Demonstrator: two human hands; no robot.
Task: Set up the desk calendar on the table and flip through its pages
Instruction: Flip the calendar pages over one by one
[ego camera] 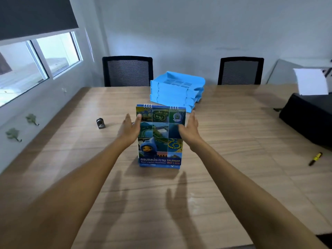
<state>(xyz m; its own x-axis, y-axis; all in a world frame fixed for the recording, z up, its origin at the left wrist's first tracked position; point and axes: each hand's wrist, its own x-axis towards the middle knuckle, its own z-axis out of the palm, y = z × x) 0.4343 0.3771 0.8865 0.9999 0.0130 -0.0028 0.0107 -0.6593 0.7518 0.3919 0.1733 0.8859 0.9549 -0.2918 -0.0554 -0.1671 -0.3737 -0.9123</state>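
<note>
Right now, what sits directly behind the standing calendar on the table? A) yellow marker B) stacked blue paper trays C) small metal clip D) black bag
B: the stacked blue paper trays stand just past the calendar and its spiral top; the yellow marker lies far off to the right.

The spiral-bound desk calendar (159, 137) stands on the wooden tabletop (233, 141), between the left hand (128, 131) and right hand (190, 131). Stacked blue plastic letter trays (175, 91) sit behind it. A yellow marker pen (315, 158) lies far right.

Upright calendar (160, 139) between open hands
</note>
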